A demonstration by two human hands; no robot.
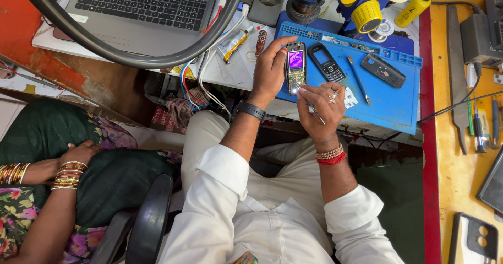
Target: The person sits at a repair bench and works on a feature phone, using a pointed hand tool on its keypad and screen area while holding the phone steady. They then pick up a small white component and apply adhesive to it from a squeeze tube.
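My left hand (271, 67) holds a small opened phone (295, 65) upright over the near edge of a blue work mat (390, 104); its little screen glows purple. My right hand (325, 109), with rings and bead bracelets, pinches a thin metal tool (314, 110) whose tip touches the phone's lower part. A black keypad phone (326, 62), a slim blue-handled tool (359, 79) and a dark phone back cover (383, 70) lie on the mat beyond my hands.
A grey laptop (144, 12) sits at the upper left behind a black ring-shaped cable. A glue tube (234, 41) and wires lie beside it. Hand tools (479, 130) rest on the yellow bench at right. Another person in bangles (68, 175) sits at lower left.
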